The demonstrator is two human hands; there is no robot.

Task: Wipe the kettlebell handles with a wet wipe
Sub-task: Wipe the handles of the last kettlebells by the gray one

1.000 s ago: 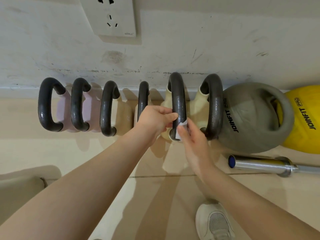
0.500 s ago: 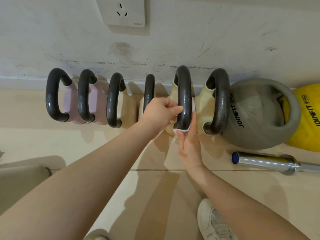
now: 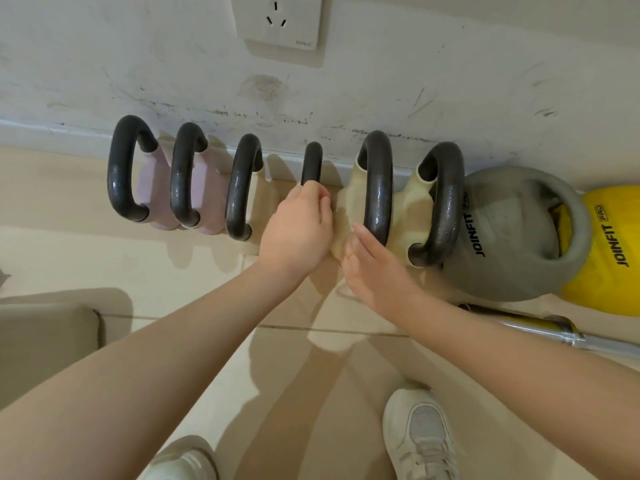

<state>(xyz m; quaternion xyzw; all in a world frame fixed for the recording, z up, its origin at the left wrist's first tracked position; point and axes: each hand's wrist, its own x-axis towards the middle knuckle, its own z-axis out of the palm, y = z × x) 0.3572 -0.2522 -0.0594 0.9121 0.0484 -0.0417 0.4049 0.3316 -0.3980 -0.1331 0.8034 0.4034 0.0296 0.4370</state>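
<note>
Six dark kettlebell handles stand in a row along the wall. My left hand (image 3: 298, 230) is curled over the lower part of the fourth handle (image 3: 311, 161), fingers closed on it. My right hand (image 3: 374, 268) lies just right of it, with its fingers stretched out against the lower end of the fifth handle (image 3: 377, 188) on a cream kettlebell (image 3: 353, 188). No wet wipe shows; it may be hidden under my hands. The sixth handle (image 3: 446, 202) stands free to the right.
Left of my hands are two handles on pink kettlebells (image 3: 124, 174) and a third handle (image 3: 242, 188). A grey kettlebell (image 3: 512, 237), a yellow one (image 3: 609, 251) and a steel bar (image 3: 554, 336) lie at the right. My shoes (image 3: 422, 434) are below, a socket (image 3: 277, 19) above.
My left hand has left the fifth handle and shifted left onto the fourth. My right hand has slid to the fifth handle's left side, and the white wipe is no longer visible.
</note>
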